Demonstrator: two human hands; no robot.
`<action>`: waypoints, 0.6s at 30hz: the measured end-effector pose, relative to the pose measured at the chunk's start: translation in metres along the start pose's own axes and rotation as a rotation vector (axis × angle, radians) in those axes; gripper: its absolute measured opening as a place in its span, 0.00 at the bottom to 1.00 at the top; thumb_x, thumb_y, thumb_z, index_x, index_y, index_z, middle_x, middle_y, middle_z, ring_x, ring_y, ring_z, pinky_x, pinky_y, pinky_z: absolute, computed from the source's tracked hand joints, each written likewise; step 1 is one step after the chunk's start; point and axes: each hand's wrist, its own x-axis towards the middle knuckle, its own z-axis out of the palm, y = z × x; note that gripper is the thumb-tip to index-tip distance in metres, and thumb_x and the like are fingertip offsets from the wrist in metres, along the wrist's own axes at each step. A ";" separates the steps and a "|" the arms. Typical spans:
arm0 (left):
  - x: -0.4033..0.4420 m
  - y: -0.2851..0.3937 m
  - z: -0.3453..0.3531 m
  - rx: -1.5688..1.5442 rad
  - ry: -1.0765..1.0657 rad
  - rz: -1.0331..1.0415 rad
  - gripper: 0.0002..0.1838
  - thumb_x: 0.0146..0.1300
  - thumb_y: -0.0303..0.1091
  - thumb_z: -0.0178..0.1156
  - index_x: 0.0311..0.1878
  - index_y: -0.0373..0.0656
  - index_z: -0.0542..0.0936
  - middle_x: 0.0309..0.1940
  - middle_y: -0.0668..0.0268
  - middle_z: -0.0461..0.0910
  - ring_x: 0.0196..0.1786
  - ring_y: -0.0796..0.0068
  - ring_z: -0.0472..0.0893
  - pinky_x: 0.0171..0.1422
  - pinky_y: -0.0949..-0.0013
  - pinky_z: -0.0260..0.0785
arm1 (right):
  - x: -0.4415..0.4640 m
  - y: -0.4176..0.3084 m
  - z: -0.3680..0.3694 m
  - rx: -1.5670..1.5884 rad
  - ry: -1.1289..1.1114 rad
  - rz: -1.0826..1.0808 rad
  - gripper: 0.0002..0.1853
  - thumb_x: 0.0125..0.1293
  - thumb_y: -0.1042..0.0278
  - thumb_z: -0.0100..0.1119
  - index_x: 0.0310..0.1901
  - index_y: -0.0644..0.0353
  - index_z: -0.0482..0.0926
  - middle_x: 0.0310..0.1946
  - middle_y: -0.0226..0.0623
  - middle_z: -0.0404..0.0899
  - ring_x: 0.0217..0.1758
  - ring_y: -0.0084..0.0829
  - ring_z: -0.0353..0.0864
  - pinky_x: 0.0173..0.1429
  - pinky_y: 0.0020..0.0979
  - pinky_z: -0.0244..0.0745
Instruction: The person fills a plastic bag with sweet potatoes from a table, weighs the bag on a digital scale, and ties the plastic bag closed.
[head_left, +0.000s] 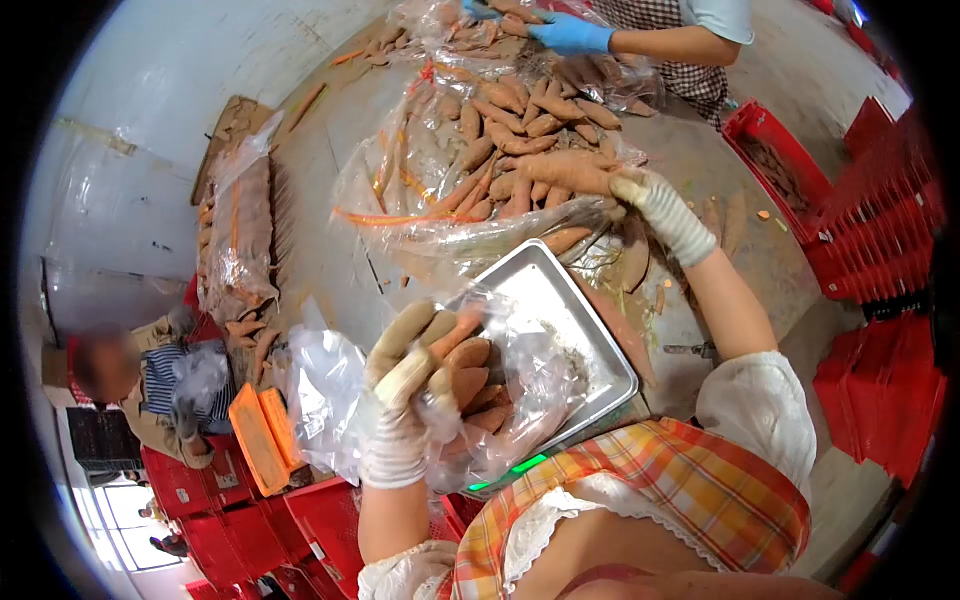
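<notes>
In a white-and-tan work glove, my left hand is closed on the gathered edge of a clear plastic bag. Several sweet potatoes lie inside that bag, which is over a metal tray. My right hand, gloved as well, grips one end of a large sweet potato. Beneath and beyond it is a heap of sweet potatoes in a big opened plastic sack. A green-lit display shows at the tray's near edge.
Across the table, a co-worker's blue-gloved hand is among more sweet potatoes. Another packed sack stands at the left, near a second person. Red crates are stacked at the right, and an orange crate is at the left.
</notes>
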 end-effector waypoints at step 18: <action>0.049 -0.046 -0.009 -0.139 0.101 -0.076 0.09 0.64 0.35 0.56 0.41 0.39 0.79 0.27 0.69 0.78 0.23 0.83 0.74 0.23 0.80 0.68 | -0.095 -0.026 0.091 0.299 -0.080 -0.339 0.25 0.53 0.76 0.66 0.54 0.64 0.72 0.49 0.33 0.75 0.50 0.24 0.75 0.57 0.27 0.70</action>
